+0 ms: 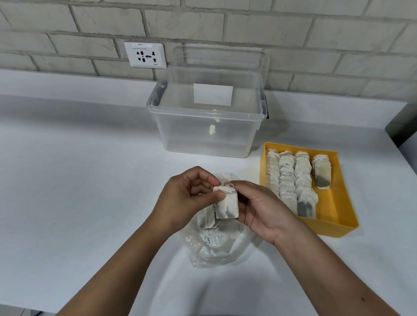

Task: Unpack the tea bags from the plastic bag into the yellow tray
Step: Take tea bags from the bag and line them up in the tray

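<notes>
I saw the left hand [185, 194] and right hand [261, 212] both pinching the top of one tea bag [226, 206]. Another hung just beside it. Under the fingers lay the crumpled plastic bag [216, 246]. Right of the fingers, the yellow tray [337, 197] held rows of tea bags [287, 176]. Beyond the fingers stood a clear box [202, 131], open on top.

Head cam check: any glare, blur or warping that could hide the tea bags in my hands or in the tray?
Head view: soft, even light with faint shadows; the tea bag pinched between left hand and right hand is sharp, the yellow tray rows too; the plastic bag is low-contrast on the white table; wide-angle warping bends the brick wall lines.
</notes>
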A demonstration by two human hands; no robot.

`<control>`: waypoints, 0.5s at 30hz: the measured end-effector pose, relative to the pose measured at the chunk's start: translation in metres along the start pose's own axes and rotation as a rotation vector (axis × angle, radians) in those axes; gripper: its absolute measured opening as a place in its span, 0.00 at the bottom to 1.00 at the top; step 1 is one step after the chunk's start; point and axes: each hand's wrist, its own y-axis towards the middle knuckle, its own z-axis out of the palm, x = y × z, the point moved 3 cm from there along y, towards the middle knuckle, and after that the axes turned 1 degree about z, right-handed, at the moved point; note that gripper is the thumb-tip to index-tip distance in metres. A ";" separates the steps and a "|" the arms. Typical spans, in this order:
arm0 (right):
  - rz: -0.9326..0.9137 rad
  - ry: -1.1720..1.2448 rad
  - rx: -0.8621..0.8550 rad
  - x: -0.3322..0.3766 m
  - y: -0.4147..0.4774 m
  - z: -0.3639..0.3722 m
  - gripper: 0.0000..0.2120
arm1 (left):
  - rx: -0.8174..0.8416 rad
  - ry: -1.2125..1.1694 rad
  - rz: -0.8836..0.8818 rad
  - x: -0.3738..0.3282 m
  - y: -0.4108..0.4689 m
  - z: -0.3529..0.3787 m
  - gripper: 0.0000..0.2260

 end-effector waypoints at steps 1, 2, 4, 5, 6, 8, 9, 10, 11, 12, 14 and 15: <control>-0.006 0.003 -0.012 0.000 0.000 -0.001 0.12 | 0.007 -0.016 -0.012 0.001 0.000 0.000 0.09; -0.009 0.000 -0.017 0.000 0.000 -0.002 0.12 | 0.013 -0.032 -0.023 0.002 -0.001 -0.001 0.09; -0.009 -0.022 -0.006 0.000 -0.001 -0.001 0.12 | 0.023 -0.057 -0.039 0.004 -0.003 -0.001 0.10; -0.008 -0.034 0.009 0.000 -0.002 0.000 0.13 | 0.029 -0.064 -0.042 0.004 -0.004 -0.001 0.10; -0.004 -0.039 0.025 0.000 -0.003 0.001 0.14 | 0.036 -0.073 -0.044 0.005 -0.005 0.000 0.10; 0.003 -0.012 0.052 -0.002 -0.003 0.003 0.13 | 0.056 -0.098 -0.051 0.005 -0.006 0.002 0.10; 0.007 0.014 0.056 -0.004 -0.003 0.002 0.12 | 0.061 -0.108 -0.057 0.005 -0.007 0.003 0.11; 0.012 0.040 0.053 -0.004 -0.003 0.002 0.13 | 0.058 -0.119 -0.060 0.005 -0.007 0.003 0.11; 0.010 0.059 0.038 -0.003 -0.001 0.000 0.14 | 0.044 -0.137 -0.062 0.005 -0.007 0.002 0.12; 0.004 0.074 0.018 -0.001 -0.001 -0.003 0.16 | 0.015 -0.164 -0.063 0.005 -0.007 -0.001 0.12; -0.029 0.106 -0.020 0.007 0.000 -0.012 0.14 | -0.082 -0.225 -0.070 0.006 -0.006 -0.011 0.12; -0.053 0.117 -0.028 0.012 0.000 -0.017 0.11 | -0.136 -0.244 -0.077 0.006 -0.005 -0.017 0.11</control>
